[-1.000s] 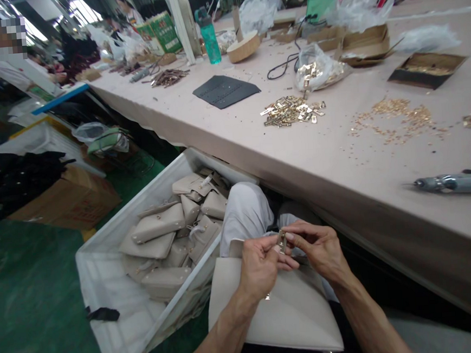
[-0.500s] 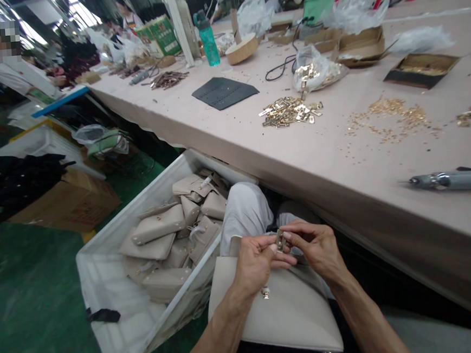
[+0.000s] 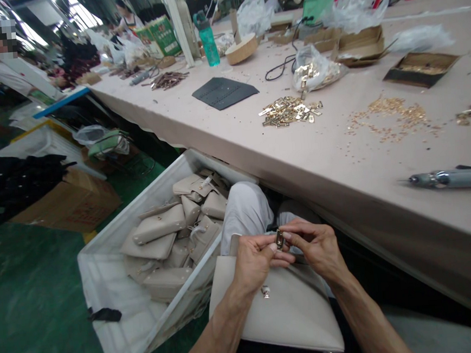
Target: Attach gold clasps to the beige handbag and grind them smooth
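Between my two hands is a small gold metal plate (image 3: 279, 240) with a rectangular opening, like a bag lock plate. My left hand (image 3: 255, 262) pinches its left side between thumb and fingers. On its right side, the thumb and forefinger of my right hand (image 3: 316, 244) grip it too. Below them a beige handbag (image 3: 289, 316) lies across my lap, with a small metal fitting (image 3: 265, 291) on its face. My hands cover part of the bag's upper edge. Several similar gold plates (image 3: 289, 111) lie in a pile on the table.
At my left stands a white bin (image 3: 144, 336) holding several beige bags (image 3: 160, 224). The long table (image 3: 340, 163) carries a grey electric screwdriver (image 3: 451, 179), scattered small gold parts (image 3: 394, 116), a black sheet (image 3: 224, 93), a green bottle (image 3: 207, 40) and open cardboard boxes (image 3: 422, 69). Other people sit farther back.
The gold plate has tilted slightly between my fingers, and its opening now looks darker. Both hands stay almost in the same place, and the bag has hardly shifted.
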The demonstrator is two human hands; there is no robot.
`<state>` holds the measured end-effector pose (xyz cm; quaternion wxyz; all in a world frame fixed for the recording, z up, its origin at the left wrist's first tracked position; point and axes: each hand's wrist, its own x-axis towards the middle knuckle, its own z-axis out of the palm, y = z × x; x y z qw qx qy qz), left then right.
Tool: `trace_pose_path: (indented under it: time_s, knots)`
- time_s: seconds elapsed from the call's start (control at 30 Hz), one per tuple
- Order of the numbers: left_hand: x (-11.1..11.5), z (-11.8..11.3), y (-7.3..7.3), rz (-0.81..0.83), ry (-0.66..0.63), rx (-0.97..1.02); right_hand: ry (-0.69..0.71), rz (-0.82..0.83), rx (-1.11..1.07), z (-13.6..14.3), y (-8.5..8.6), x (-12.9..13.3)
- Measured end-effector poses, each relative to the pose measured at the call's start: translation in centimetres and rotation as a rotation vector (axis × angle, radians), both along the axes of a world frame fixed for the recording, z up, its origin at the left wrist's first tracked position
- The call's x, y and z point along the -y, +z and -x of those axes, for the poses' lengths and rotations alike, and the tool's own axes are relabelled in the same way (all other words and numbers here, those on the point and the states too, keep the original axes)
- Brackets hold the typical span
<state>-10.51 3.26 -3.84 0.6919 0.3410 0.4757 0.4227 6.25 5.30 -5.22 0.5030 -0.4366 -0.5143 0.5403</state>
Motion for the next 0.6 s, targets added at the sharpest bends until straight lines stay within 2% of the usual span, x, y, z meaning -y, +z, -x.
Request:
trace_pose_path:
  time_s: [0.2,0.47,0.6]
  knots:
    - [0.0,-0.5,0.4,0.001,0.017,-0.035,-0.024,0.014,-0.008,0.1,0.0,0.2]
    - [-0.2,-1.0,0.6,0.003,0.062,-0.111,-0.024,0.044,-0.021,0.1,-0.9,0.2]
    - [0.0,-1.3,1.1,-0.025,0.068,-0.179,-0.027,0.024,-0.014,0.7,0.0,0.4]
